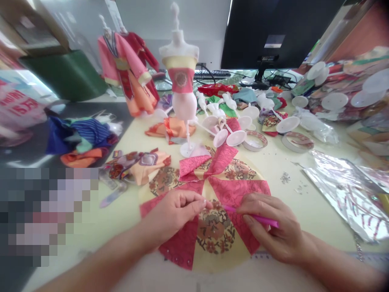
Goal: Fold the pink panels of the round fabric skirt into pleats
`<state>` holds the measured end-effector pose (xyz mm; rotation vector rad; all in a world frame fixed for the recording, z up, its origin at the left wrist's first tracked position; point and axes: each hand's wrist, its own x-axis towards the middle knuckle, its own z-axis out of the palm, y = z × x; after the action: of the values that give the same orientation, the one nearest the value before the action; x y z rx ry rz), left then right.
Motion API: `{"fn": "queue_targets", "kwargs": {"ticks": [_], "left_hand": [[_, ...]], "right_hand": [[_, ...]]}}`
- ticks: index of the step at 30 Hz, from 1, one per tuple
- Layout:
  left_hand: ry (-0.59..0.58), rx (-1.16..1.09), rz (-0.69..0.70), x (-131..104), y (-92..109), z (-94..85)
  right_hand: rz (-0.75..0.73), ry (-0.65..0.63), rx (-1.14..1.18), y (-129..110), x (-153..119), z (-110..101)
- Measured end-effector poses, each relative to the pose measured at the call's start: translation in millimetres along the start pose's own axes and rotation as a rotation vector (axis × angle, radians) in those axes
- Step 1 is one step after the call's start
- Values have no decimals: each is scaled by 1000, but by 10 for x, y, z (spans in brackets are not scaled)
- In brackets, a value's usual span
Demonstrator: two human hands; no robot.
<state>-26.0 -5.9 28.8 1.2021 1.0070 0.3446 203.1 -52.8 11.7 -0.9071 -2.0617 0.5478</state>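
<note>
A small round skirt-like garment (215,259) of cream and pink patterned panels, with floral medallions, lies spread on the table in front of me. Above its middle, my left hand (179,213) has thumb and forefinger pinched together; a tiny shiny speck shows at the tips, too small to name. Over the garment's right side, my right hand (270,227) is closed around a slim pink pen-shaped tool (267,221), its point aimed left toward my left fingertips. A few tiny studs (179,259) dot the lower left pink panel.
Behind the garment stands a small white dress form (185,105), with several more white stands (235,138) lying nearby. Tape rolls (255,140), loose studs (285,177) and a silvery plastic bag (349,194) lie to the right. Doll clothes (142,162) are at left; a monitor (273,32) stands behind.
</note>
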Motion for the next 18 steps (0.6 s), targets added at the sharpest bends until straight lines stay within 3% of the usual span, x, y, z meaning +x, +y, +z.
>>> {"fn": "queue_targets", "kwargs": {"ticks": [7, 18], "left_hand": [[-2, 242, 75, 33, -33, -38], [-71, 318, 84, 73, -6, -52]], "right_hand": [[-21, -19, -55, -11, 22, 4], [-40, -42, -105, 0, 4, 34]]}}
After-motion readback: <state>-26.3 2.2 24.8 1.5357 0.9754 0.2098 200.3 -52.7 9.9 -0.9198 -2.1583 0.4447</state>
